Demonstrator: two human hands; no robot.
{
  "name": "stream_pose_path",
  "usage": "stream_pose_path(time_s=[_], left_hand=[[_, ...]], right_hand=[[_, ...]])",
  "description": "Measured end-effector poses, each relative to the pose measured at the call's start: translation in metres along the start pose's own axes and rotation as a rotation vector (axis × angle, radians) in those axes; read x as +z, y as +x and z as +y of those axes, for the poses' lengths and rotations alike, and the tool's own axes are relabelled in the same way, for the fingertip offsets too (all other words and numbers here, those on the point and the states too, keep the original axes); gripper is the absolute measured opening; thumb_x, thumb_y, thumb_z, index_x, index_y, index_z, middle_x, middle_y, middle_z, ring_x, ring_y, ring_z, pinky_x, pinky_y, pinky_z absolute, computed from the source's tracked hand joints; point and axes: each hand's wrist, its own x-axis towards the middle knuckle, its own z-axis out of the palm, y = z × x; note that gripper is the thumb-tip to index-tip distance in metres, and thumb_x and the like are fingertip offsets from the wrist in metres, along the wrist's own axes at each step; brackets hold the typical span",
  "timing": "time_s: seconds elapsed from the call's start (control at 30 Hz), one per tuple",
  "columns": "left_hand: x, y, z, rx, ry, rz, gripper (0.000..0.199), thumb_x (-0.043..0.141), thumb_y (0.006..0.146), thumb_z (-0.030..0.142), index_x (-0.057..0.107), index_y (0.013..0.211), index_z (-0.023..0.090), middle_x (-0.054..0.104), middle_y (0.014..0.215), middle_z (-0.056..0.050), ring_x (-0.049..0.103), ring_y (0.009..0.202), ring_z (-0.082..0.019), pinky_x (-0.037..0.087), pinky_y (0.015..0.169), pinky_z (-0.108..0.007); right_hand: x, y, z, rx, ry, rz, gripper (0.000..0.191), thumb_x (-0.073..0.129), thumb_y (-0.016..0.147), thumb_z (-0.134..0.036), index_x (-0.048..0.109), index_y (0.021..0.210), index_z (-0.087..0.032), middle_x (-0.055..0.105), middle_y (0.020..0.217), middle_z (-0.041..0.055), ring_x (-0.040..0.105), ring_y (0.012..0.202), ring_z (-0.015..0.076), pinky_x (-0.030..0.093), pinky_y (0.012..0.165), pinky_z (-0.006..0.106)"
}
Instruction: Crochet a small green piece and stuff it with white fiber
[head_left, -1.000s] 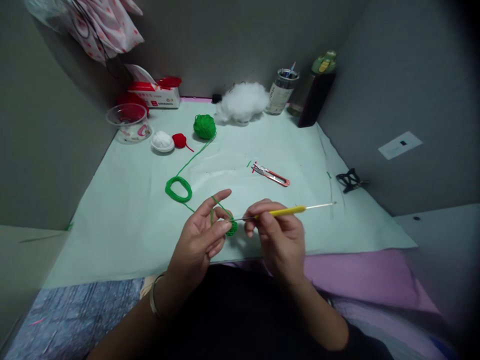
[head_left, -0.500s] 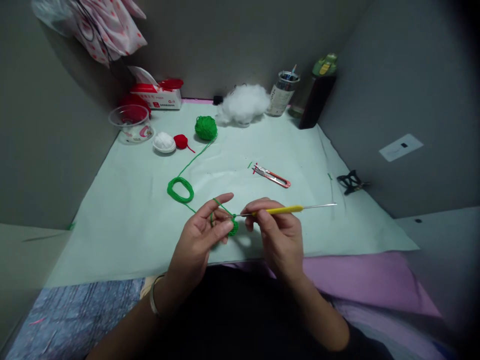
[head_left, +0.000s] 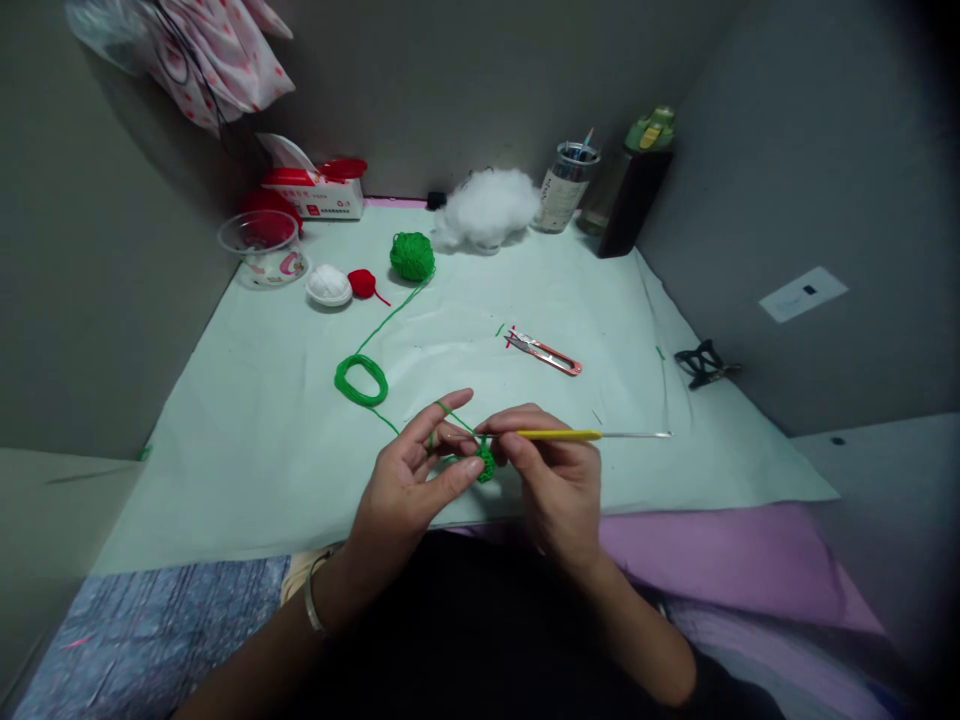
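My left hand [head_left: 409, 475] pinches a small green crochet piece [head_left: 486, 463] between thumb and fingers, its index finger raised with green yarn looped over it. In my right hand [head_left: 551, 470] is a crochet hook [head_left: 559, 435] with a yellow handle, held nearly level. The hook's working end meets the top of the crochet piece; the exact tip is hard to make out. From my left hand the yarn runs back to a loose green coil [head_left: 361, 380] on the table, then on to a green yarn ball [head_left: 412, 257].
Orange-handled thread snips [head_left: 544, 351] lie beyond my hands. Farther back are a white yarn ball [head_left: 328, 285], a small red ball [head_left: 361, 283], white stuffing [head_left: 491, 208], a plastic tub [head_left: 262, 250], a pen jar [head_left: 564, 190] and a bottle [head_left: 606, 195]. A black claw clip [head_left: 703, 365] lies at right.
Both hands have come closer together. The left hand and crochet piece have shifted slightly right and nearer to me, and the hook has tilted to almost level.
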Motion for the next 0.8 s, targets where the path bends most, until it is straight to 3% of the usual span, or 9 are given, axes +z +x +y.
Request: stream_pose_path(time_s=[0.2, 0.43, 0.57, 0.8], left_hand=[[0.000, 0.000, -0.001, 0.008, -0.029, 0.026, 0.055, 0.081, 0.086, 0.024, 0.066, 0.139, 0.022, 0.064, 0.089, 0.001, 0.062, 0.088, -0.014, 0.052, 0.085, -0.025], [0.000, 0.001, 0.000, 0.066, 0.004, 0.056, 0.044, 0.077, 0.088, 0.025, 0.070, 0.131, 0.021, 0.064, 0.086, 0.000, 0.059, 0.081, -0.014, 0.051, 0.080, -0.025], [-0.001, 0.001, 0.000, 0.060, 0.016, 0.064, 0.042, 0.078, 0.088, 0.025, 0.071, 0.129, 0.022, 0.064, 0.087, 0.000, 0.060, 0.084, -0.014, 0.052, 0.084, -0.025], [0.001, -0.001, 0.003, 0.073, 0.116, 0.129, 0.044, 0.079, 0.085, 0.023, 0.073, 0.128, 0.020, 0.066, 0.087, -0.001, 0.064, 0.086, -0.015, 0.055, 0.088, -0.028]], right_hand=[[-0.003, 0.004, 0.002, 0.196, 0.219, 0.028, 0.014, 0.076, 0.092, -0.035, 0.078, 0.092, -0.022, 0.078, 0.082, 0.0032, 0.064, 0.062, 0.0122, 0.054, 0.058, 0.025], [-0.002, 0.005, -0.002, 0.210, 0.259, 0.013, 0.016, 0.073, 0.094, -0.036, 0.075, 0.090, -0.020, 0.077, 0.079, 0.0030, 0.065, 0.061, 0.0124, 0.055, 0.057, 0.025], [-0.004, 0.002, -0.002, 0.145, 0.249, -0.019, 0.013, 0.069, 0.099, -0.031, 0.075, 0.094, -0.022, 0.078, 0.083, 0.0020, 0.067, 0.066, 0.0120, 0.056, 0.061, 0.024], [-0.007, -0.006, -0.009, -0.153, -0.102, -0.084, 0.017, 0.059, 0.103, -0.018, 0.074, 0.107, -0.024, 0.077, 0.095, 0.0042, 0.070, 0.081, 0.0161, 0.058, 0.072, 0.033]])
